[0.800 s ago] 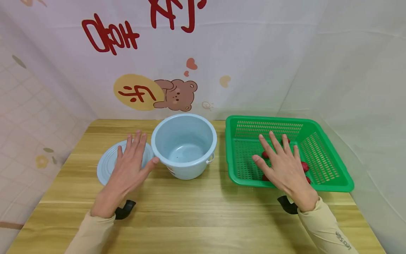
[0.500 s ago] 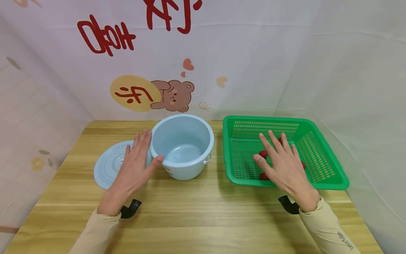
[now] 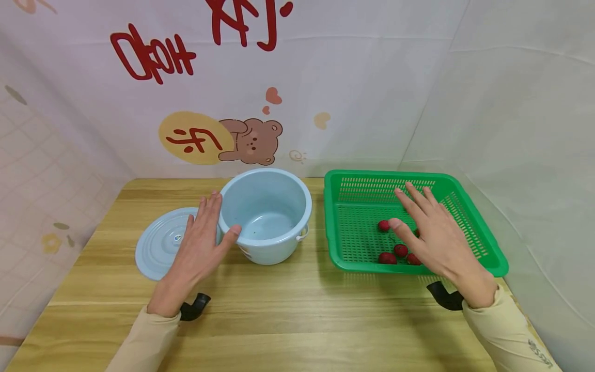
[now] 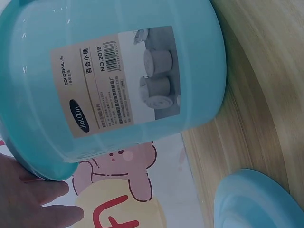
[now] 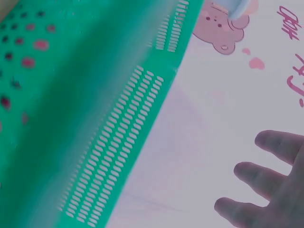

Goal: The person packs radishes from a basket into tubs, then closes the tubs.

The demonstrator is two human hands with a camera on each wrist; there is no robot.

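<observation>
My left hand [image 3: 202, 245] is at the left rim of a light blue plastic bucket [image 3: 269, 251], fingers straight and thumb overlapping the rim. In the left wrist view the fingers [image 4: 52, 192] reach past the rim, beside the printed label [image 4: 118, 80] on the bucket's side. My right hand [image 3: 439, 240] hovers over a green slotted plastic basket [image 3: 362, 267], fingers spread and holding nothing. Several small round red fruits [image 3: 387, 258] lie on the basket's floor, some of them hidden under that hand.
A round light blue lid [image 3: 160, 243] lies on the wooden table [image 3: 297, 315] left of the bucket, partly behind the left hand. The bucket's handle end [image 3: 303, 233] hangs on its right side. Behind stands a white printed cloth [image 3: 353, 77], with another at the right.
My left hand has moved right, from over the lid to the bucket's rim. My right hand has shifted right over the basket, uncovering more red fruits. The head view has turned slightly.
</observation>
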